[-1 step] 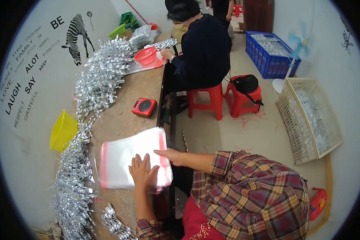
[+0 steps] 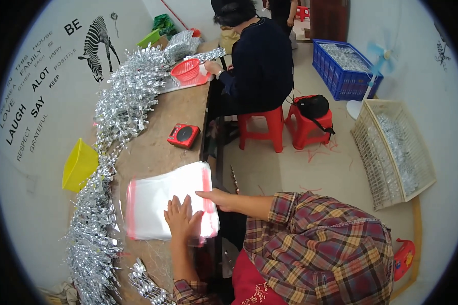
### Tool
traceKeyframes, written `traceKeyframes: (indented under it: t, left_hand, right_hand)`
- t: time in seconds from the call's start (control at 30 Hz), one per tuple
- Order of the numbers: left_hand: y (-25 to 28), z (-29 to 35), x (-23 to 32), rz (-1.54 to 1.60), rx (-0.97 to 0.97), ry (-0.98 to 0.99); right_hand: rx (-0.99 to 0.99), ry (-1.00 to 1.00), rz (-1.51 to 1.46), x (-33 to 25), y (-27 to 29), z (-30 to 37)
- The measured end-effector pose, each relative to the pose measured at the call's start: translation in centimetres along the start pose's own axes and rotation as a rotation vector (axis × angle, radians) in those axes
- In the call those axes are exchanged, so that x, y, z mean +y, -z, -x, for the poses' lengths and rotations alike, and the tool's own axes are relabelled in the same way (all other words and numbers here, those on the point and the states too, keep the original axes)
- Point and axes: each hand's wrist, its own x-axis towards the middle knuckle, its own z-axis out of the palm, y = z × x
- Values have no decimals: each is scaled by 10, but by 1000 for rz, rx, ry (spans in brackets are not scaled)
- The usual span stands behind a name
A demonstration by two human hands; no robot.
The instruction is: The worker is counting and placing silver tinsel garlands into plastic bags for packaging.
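Observation:
A stack of clear plastic bags (image 2: 158,195) with pink-red edge strips lies on the table, its surface glaring white. My left hand (image 2: 180,219) rests palm down on the stack near its lower right part, fingers spread and nothing in them. At the right edge of the same stack, my right hand (image 2: 218,198) grips the bags. Its thumb lies on top and the other fingers are mostly hidden. Beside my left forearm lies a small bunch of silver foil strands (image 2: 147,284).
A long heap of silver foil strands (image 2: 94,229) runs along the wall side of the table (image 2: 150,137), past a yellow bin (image 2: 80,165). Beyond the bags sit a red radio (image 2: 183,136) and a red basket (image 2: 186,71). A co-worker (image 2: 262,61) sits on a red stool (image 2: 261,129).

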Motion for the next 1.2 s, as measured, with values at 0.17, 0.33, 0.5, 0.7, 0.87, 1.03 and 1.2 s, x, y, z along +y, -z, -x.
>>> traceKeyframes:
  t: [0.17,0.33,0.5,0.7,0.87,1.03,1.2]
  left_hand:
    - [-4,7,1,-32,70,-46]
    - [2,14,4,-1,87,-43]
    - [1,15,6,32,153,-67]
    - [1,17,2,73,172,-47]
    - [0,15,-2,58,213,-57]
    - [2,15,-2,100,216,-44]
    - [-1,16,-4,124,223,-42]
  right_hand:
    - [25,-49,79,9,0,-2]
    - [7,-117,-34,17,-1,-2]
    - [-241,-223,-412,19,11,3]
    - [-288,-338,-349,9,11,14]
    - [-229,-375,-290,10,11,7]
    - [-191,-340,-285,12,10,7]
    - [-164,-351,-287,14,10,7]
